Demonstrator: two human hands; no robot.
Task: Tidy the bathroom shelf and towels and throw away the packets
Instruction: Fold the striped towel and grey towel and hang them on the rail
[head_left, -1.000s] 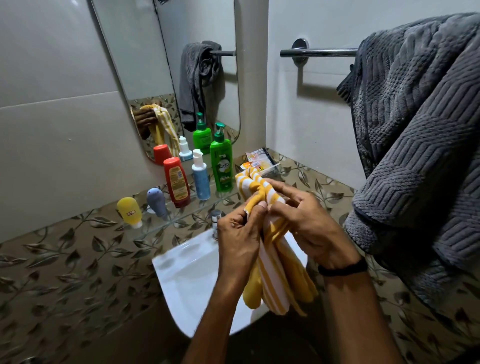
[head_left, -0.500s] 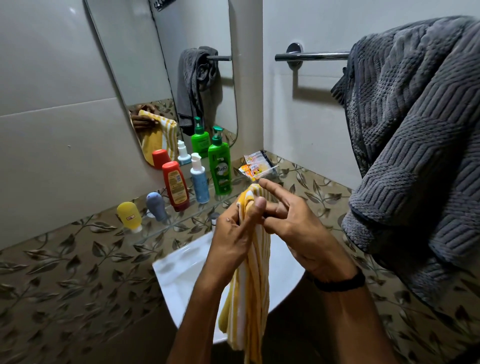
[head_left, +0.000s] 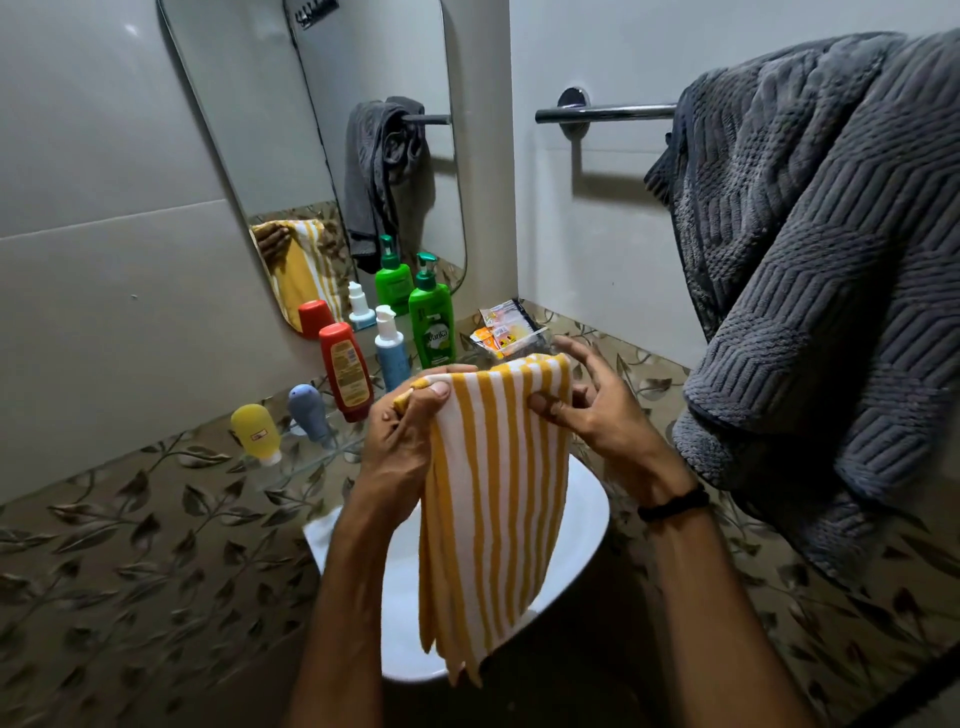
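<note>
Held a yellow-and-white striped towel (head_left: 493, 493) spread by its top edge above the white basin (head_left: 587, 514). Clamped the left grip, that of the left hand (head_left: 410, 436), on the upper left corner, with fingers curled round the bunched cloth and the thumb pressed on the front. Pinched the upper right corner with the right hand (head_left: 597, 410), thumb on the near face and the other fingers reaching behind, some of them raised and spread (grip closed on the towel all the same). Let the rest hang straight down, stripes running vertically, with the lower edge reaching past the basin's front rim. Wore a black band (head_left: 672, 505) on the right wrist. Saw, on the glass shelf (head_left: 311, 457) behind the towel, from left to right: a yellow tube (head_left: 255, 432), a blue tube (head_left: 307, 410), a red bottle (head_left: 345, 371), a white-and-blue pump bottle (head_left: 390, 353) and a green pump bottle (head_left: 432, 325), all standing upright and close together. Saw the packets (head_left: 506, 330) heaped at the corner end of the shelf, just beyond the right fingertips. Saw a grey towel (head_left: 831, 260) draped unevenly over the chrome towel rail (head_left: 605, 113) on the right wall, bunched and hanging low. Caught part of the striped towel and the bottles reflected in the mirror (head_left: 311, 130) above the shelf.
</note>
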